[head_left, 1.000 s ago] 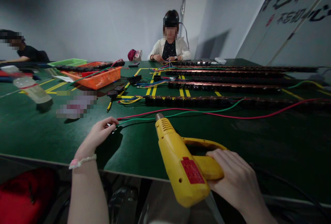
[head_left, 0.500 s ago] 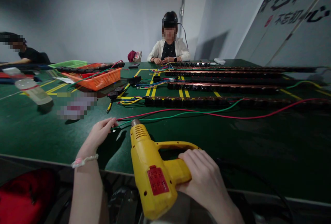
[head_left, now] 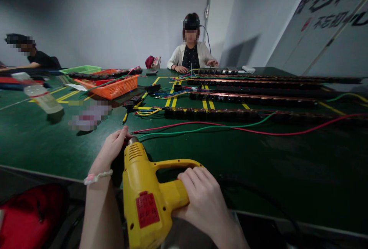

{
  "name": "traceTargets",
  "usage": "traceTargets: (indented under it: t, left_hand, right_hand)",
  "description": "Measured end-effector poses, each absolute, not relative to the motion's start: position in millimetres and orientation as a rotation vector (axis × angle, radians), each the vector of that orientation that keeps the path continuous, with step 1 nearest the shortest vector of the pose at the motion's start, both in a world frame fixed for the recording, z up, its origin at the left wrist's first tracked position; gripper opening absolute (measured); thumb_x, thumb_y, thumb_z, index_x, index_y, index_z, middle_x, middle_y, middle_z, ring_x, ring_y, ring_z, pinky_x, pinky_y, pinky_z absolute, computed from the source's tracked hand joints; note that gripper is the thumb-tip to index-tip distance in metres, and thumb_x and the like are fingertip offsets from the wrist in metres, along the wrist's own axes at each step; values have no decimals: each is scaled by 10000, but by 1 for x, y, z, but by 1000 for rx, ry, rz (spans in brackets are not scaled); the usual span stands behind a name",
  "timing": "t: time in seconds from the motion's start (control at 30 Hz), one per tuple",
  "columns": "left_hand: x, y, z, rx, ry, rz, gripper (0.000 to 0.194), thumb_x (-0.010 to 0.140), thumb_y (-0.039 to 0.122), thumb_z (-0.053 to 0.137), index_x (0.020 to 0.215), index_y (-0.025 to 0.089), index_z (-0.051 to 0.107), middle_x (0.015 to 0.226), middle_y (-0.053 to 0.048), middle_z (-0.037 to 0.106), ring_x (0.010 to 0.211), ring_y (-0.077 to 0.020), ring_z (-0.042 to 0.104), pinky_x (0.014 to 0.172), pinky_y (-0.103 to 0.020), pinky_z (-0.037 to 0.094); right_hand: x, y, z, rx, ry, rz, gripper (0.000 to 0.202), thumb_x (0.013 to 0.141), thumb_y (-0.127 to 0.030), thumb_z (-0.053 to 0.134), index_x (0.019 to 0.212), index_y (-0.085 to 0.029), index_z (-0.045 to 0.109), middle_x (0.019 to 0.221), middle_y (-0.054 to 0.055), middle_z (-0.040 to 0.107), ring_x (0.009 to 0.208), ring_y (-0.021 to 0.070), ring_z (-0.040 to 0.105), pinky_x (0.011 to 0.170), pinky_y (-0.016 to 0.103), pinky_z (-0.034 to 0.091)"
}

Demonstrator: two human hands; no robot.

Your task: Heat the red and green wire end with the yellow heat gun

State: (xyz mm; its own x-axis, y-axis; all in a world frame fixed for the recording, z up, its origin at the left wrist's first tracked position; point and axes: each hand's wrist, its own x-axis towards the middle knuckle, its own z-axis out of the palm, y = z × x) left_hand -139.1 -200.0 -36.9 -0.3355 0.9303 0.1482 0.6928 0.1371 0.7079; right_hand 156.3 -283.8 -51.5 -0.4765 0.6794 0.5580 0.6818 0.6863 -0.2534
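My right hand (head_left: 198, 193) is wrapped round the handle of a yellow heat gun (head_left: 146, 195), low in the view. Its metal nozzle (head_left: 133, 140) points away from me and lies beside the fingers of my left hand (head_left: 115, 141). Those fingers are pinched at the end of a green wire (head_left: 178, 131); the exact grip is partly hidden by the nozzle. A red wire (head_left: 172, 126) ends in a small ring terminal just beyond my left fingertips. Both wires run off to the right across the green table (head_left: 258, 157).
Long black strips (head_left: 230, 114) with wires lie across the table. On the left are an orange basket (head_left: 123, 87), a green tray (head_left: 83, 69), a plastic bottle (head_left: 43, 97) and a blurred packet (head_left: 90, 117). One person (head_left: 191, 55) sits opposite, another (head_left: 43, 59) far left.
The heat gun has moved left in my right hand, bringing its nozzle up to my left fingers. The person opposite has parted their hands. The view has shifted slightly.
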Motion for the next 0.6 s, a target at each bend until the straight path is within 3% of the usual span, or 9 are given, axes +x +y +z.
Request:
traceTargets:
  t: [0.13,0.3,0.6]
  left_hand:
    - [-137,-201,-32,1619,2109,960,711,783,732,250,701,182,693,784,-96,706,812,-252,619,779,-319,459]
    - [-135,-204,-29,1638,2115,967,700,808,700,257,718,174,709,787,-92,706,801,-249,623,766,-321,463]
    - [-143,-201,-38,1609,2110,1079,570,771,629,401,914,153,679,972,-105,712,898,-262,625,799,-325,471]
  right_hand:
    - [152,-286,-52,-992,-2249,-3,450,671,-599,699,823,-205,543,760,5,587,718,193,527,704,359,422]
    - [150,-287,-52,-983,-2242,-14,529,612,-660,720,808,-201,543,756,1,584,698,187,516,694,355,412]
    - [150,-288,-53,-1001,-2226,38,550,540,-600,796,830,-200,555,765,-8,587,723,190,520,728,350,401]
